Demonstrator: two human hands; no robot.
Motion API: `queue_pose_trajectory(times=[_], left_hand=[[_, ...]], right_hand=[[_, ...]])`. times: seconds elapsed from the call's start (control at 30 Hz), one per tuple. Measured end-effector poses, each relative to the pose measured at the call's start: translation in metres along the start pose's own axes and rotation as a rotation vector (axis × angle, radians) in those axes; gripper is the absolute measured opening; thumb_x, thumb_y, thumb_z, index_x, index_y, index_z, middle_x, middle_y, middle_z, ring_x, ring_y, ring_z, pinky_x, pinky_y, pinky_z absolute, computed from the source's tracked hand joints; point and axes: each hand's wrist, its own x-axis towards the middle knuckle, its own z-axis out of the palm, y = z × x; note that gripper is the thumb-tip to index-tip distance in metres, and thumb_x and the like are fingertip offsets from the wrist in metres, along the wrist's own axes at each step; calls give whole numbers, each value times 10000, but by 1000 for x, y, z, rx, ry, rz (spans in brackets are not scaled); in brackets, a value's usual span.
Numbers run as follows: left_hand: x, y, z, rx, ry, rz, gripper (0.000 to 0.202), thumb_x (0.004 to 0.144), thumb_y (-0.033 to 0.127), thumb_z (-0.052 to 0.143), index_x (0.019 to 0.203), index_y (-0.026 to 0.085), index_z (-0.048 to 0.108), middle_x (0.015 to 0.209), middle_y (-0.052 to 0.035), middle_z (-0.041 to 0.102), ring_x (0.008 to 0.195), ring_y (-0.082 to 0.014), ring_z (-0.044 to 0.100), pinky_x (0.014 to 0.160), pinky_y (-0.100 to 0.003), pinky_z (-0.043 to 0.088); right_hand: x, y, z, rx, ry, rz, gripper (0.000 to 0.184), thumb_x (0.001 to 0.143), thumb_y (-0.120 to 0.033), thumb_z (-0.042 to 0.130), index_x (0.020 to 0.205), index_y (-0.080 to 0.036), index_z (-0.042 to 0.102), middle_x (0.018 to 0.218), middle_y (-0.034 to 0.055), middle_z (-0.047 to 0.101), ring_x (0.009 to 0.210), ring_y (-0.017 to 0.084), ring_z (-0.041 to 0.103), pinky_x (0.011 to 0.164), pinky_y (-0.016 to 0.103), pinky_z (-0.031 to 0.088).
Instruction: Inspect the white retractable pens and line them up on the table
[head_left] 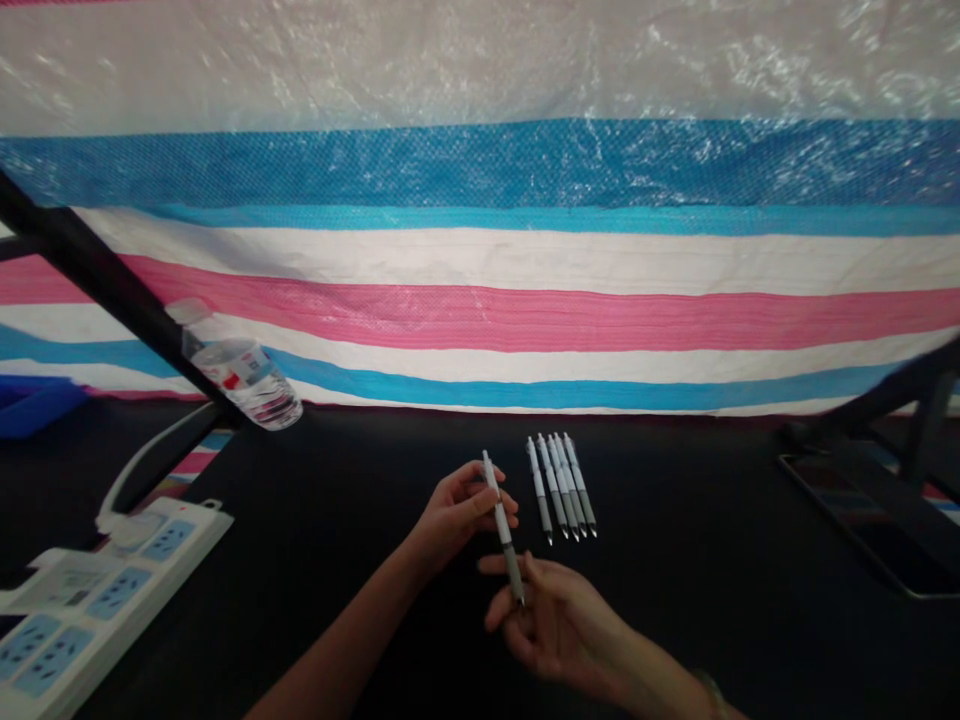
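A white and grey click pen point(502, 525) is raised above the black table, its grey grip and tip pointing down toward me. My left hand point(457, 515) pinches its white upper barrel between thumb and fingers. Around the grey lower end, the curled fingers and thumb of my right hand point(559, 620) hold the pen near its tip. Just to the right, several matching pens point(560, 487) lie side by side in a row, tips toward me.
At the left are a white power strip point(124, 590) with a plugged-in cable, a blue tray point(37, 405) and a tilted water bottle point(251, 380) by a black bar. A dark phone point(870, 520) lies at the right. Striped plastic sheeting point(480, 320) hangs behind the black table point(697, 560).
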Motion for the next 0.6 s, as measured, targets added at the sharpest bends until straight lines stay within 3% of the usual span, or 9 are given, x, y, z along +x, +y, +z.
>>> queue_pose_trajectory(times=[0.07,0.23,0.37,0.47,0.6], left_hand=[[0,1,1,-17,50,24,334,761,315,834,981,164,634,781,-60,762,674,-188,737,650,-263,564],[0,2,2,-12,53,14,330,763,312,832,985,160,641,790,-77,769,679,-203,743,643,-271,566],[0,3,1,-16,84,28,358,748,314,845,995,155,640,798,-75,769,687,-198,742,657,-272,571],[0,2,1,-15,93,40,355,756,312,839,1003,155,638,804,-73,772,690,-196,744,658,-272,576],[0,0,1,-10,77,45,353,763,314,833,1008,150,640,796,-71,772,678,-191,743,648,-266,577]], right_hand=[[0,0,-2,-63,-24,9,537,826,-566,676,1145,-162,521,851,99,749,456,129,629,337,147,261],[3,6,-6,-112,-58,-44,490,787,-590,730,901,-176,495,574,-2,664,301,72,506,298,130,207],[3,4,-3,-55,-47,-12,594,818,-686,621,1012,-128,559,719,71,726,362,106,586,285,153,254],[2,3,-2,-51,-54,-28,479,821,-591,689,1011,-185,521,814,45,731,416,119,642,290,135,258],[2,3,-4,-52,-41,-51,402,824,-510,716,877,-161,524,711,26,682,422,110,632,314,135,322]])
